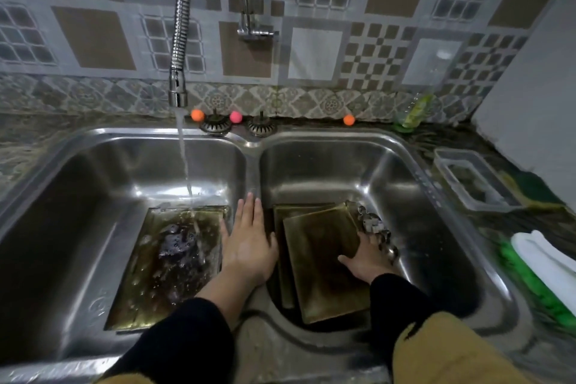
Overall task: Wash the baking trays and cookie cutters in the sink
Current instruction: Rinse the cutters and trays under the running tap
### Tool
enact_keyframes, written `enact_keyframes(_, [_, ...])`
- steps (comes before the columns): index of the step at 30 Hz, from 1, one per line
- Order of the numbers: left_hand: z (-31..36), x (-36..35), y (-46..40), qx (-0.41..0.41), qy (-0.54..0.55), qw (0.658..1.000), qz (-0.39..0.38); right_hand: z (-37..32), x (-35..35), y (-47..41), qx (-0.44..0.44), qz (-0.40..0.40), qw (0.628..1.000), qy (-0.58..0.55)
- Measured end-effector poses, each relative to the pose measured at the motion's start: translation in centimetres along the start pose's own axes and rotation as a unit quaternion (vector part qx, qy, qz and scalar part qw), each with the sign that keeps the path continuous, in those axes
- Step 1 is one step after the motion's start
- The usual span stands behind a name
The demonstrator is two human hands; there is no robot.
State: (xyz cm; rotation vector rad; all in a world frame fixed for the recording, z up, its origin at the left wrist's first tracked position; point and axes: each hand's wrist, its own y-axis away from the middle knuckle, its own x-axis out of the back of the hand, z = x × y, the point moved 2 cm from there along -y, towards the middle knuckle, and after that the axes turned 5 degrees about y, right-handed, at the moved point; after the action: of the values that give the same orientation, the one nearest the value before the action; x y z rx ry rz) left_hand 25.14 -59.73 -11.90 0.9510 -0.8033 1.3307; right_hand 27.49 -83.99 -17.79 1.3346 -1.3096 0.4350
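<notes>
From the head view, your right hand [364,259] is down in the right basin [405,184], and its fingertips are lost among the cookie cutters [375,227], so you can't tell whether they're pinching one or only resting there; the thumb lies spread on the top baking tray [321,262]. The cutters themselves are a shiny tangle, and their shapes are hard to make out. Under that top tray sits a second tray [282,259], mostly covered, with just its left and far edges showing. Your left hand [249,243] hangs over the divider between the basins, fingers straight and together, holding nothing.

In the left basin [103,184], a third tray [149,265] lies flat with water from the flexible faucet [180,28] splashing into it; foam and glare blur its floor, and your left sleeve [187,337] cuts off its near corner.

Behind the sink, two strainer plugs [215,125] sit on the rim between small orange and pink balls [197,115]. To the right, there's a clear plastic container [473,184], a green scrubber [536,293] with something white lying on it, and a blurry green bottle [414,112] by the wall.
</notes>
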Motion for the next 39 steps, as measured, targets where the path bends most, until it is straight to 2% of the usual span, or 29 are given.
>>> enact_keyframes(5, [0.1,-0.1,-0.3,-0.001,-0.002,1.000,0.012,-1.6,-2.0,-1.6,-0.027,-0.042,0.999,0.000])
enact_keyframes(18, [-0.2,-0.2,-0.9,-0.010,0.017,1.000,0.019,-3.9,-2.2,-1.8,-0.024,-0.049,0.998,0.022])
enact_keyframes(24, [-0.7,-0.1,-1.4,-0.042,0.038,0.998,-0.006,-7.6,-0.1,1.1,0.058,-0.012,0.997,0.045])
enact_keyframes(29, [-3.8,0.8,-1.0,-0.082,0.118,0.986,-0.090,-13.9,1.5,5.6,0.158,0.008,0.987,0.031])
enact_keyframes(32, [-8.6,1.3,-0.5,0.007,0.142,0.986,-0.090,-18.2,1.4,8.9,0.231,0.068,0.970,0.019])
enact_keyframes(35, [-14.4,1.7,-0.2,0.129,0.100,0.984,-0.077,-22.0,-0.3,11.7,0.306,0.126,0.944,-0.005])
enact_keyframes(37, [-17.6,2.0,0.1,0.204,0.113,0.969,-0.087,-23.8,-2.7,12.5,0.309,0.075,0.947,-0.035])
enact_keyframes(39, [-19.9,2.1,0.2,0.253,0.135,0.954,-0.085,-25.0,-5.7,12.6,0.269,-0.021,0.962,-0.047])
